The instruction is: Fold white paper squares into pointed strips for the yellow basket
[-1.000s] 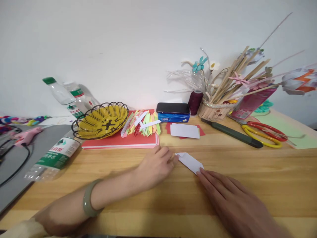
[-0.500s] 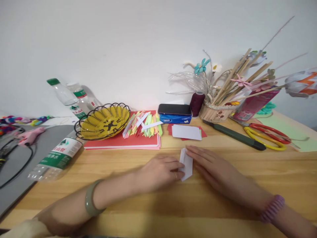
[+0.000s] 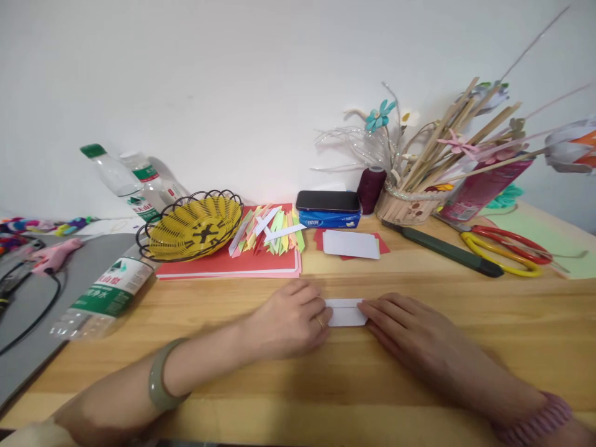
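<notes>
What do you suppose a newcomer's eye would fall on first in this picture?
Probably the bright yellow basket, towards the back left, or the sticks leaning out of the wooden holder at the back right. Next might come the folded white paper, nearer the middle, with the left hand and right hand at its opposite ends.
</notes>
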`<state>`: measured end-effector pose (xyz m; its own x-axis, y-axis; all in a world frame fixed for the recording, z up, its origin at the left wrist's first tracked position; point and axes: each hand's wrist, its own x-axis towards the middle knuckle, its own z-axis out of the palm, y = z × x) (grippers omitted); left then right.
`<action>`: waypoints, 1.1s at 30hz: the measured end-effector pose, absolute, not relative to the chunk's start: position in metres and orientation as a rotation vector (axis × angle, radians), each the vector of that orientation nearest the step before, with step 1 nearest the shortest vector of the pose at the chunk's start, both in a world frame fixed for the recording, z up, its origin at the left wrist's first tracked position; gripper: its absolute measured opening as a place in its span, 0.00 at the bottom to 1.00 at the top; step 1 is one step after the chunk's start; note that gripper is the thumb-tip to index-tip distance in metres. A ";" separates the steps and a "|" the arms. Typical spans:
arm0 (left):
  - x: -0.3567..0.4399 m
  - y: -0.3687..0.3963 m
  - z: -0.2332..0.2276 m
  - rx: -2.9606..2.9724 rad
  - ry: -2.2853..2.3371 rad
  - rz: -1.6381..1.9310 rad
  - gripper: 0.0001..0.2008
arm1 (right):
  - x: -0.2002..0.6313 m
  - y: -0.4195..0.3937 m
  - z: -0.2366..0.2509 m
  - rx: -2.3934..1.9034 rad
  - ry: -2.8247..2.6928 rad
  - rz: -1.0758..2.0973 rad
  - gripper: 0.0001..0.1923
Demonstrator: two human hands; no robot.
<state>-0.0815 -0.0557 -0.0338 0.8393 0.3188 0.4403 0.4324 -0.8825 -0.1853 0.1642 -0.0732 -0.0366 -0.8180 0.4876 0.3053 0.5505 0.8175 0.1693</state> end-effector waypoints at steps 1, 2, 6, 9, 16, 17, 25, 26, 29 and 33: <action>-0.082 -0.055 -0.034 -2.727 -0.562 -0.579 0.09 | 0.165 -0.072 -0.036 -0.784 -2.761 -0.345 0.16; -0.082 -0.055 -0.035 -2.712 -0.553 -0.577 0.09 | 0.166 -0.071 -0.035 -0.770 -2.759 -0.331 0.16; -0.079 -0.056 -0.038 -2.688 -0.574 -0.583 0.09 | 0.167 -0.069 -0.033 -0.742 -2.741 -0.288 0.16; -0.078 -0.058 -0.037 -2.713 -0.699 -0.683 0.10 | 0.167 -0.068 -0.036 -0.824 -2.733 -0.220 0.14; -0.078 -0.058 -0.037 -2.814 -0.863 -0.887 0.09 | 0.164 -0.065 -0.035 -0.918 -2.765 -0.195 0.09; -0.078 -0.057 -0.037 -2.821 -0.875 -0.889 0.09 | 0.163 -0.065 -0.033 -0.912 -2.770 -0.177 0.09; -0.077 -0.058 -0.037 -2.801 -0.954 -0.839 0.09 | 0.163 -0.062 -0.037 -0.980 -2.763 -0.102 0.11; -0.077 -0.059 -0.036 -2.795 -0.946 -0.825 0.09 | 0.163 -0.062 -0.038 -0.988 -2.762 -0.118 0.11; -0.076 -0.061 -0.037 -2.767 -0.918 -0.749 0.09 | 0.162 -0.064 -0.039 -0.981 -2.770 -0.139 0.12; -0.072 -0.065 -0.039 -2.716 -0.961 -0.608 0.13 | 0.162 -0.068 -0.037 -0.962 -2.759 -0.124 0.11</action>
